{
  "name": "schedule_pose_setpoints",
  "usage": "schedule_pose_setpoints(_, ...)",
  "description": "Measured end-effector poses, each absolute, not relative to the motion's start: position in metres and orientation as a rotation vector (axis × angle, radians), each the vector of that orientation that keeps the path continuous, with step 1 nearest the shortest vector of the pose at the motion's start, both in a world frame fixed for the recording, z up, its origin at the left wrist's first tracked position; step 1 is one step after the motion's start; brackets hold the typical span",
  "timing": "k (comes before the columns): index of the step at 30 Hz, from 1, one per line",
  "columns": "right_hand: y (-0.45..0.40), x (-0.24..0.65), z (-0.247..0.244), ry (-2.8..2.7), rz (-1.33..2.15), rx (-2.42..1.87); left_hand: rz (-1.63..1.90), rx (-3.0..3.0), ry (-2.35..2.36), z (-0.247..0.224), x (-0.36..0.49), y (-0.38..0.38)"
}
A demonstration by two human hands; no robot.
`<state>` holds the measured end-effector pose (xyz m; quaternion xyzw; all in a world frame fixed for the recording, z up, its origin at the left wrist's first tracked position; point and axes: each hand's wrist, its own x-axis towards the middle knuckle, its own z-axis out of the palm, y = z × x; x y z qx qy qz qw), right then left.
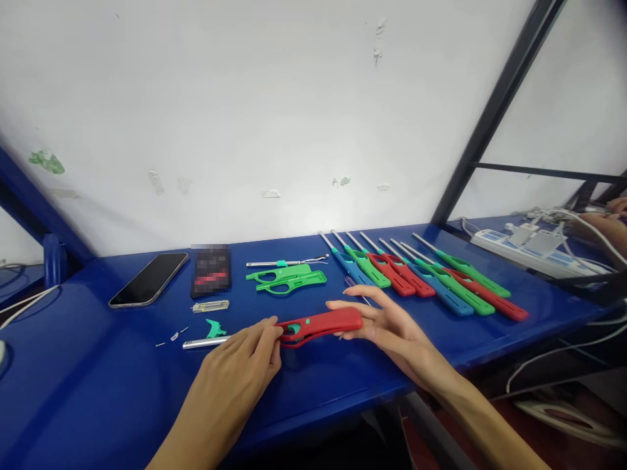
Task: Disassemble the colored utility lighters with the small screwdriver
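A red long-nosed lighter (326,323) lies sideways just above the blue table, its metal tube pointing left. My left hand (242,359) is closed around its neck by the teal trigger. My right hand (394,326) grips the butt end between thumb and fingers. Left of my left hand lie a loose teal trigger (214,328) and a few tiny parts (174,336). Behind it is a clear fuel tank (210,306). Two green handle shells (291,282) lie beyond the red lighter, with a wired metal tube (272,264) behind them. A purple-handled screwdriver (349,282) is partly hidden by my right hand.
Several blue, green and red lighters (421,277) lie in a slanted row at the right. A phone (149,279) and a blurred dark packet (211,271) are at the back left. Beyond a dark metal post (482,124) are a power strip (533,253) and another person's hand (607,225).
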<state>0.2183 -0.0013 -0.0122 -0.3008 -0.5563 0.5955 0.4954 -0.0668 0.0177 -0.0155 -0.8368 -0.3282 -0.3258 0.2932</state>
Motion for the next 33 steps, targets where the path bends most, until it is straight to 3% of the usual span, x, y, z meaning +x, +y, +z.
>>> schedule_pose_setpoints(33,-0.014,0.205,-0.015,-1.405,1.15,-0.98,-0.868,-2.255,-0.825,-0.015,-0.065,0.015)
